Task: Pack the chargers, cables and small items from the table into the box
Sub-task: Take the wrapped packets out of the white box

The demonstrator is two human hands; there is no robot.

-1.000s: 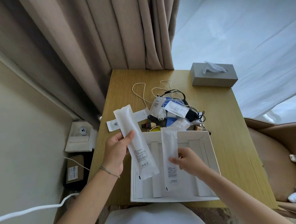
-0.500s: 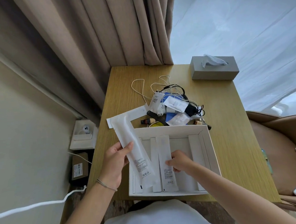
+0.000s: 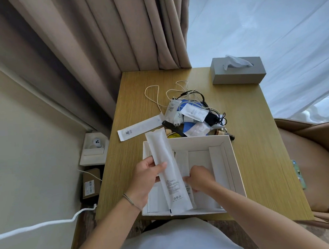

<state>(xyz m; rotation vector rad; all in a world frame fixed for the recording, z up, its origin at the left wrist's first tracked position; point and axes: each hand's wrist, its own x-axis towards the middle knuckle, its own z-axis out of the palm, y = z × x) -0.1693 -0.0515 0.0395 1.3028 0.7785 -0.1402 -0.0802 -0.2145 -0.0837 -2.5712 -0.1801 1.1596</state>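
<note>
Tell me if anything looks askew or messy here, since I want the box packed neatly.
The long white packet in the left hand lies slanted over the box, its end overhanging the near rim. Behind the box, a tangle of cables and packets sits unsorted on the table.

The person is wearing a white top (image 3: 178,241), showing at the bottom of the view. Both forearms are showing bare, with no sleeves reaching them. The left hand (image 3: 145,175) is wearing a thin bracelet (image 3: 131,201) around its wrist; the right hand (image 3: 199,178) is wearing nothing.
</note>
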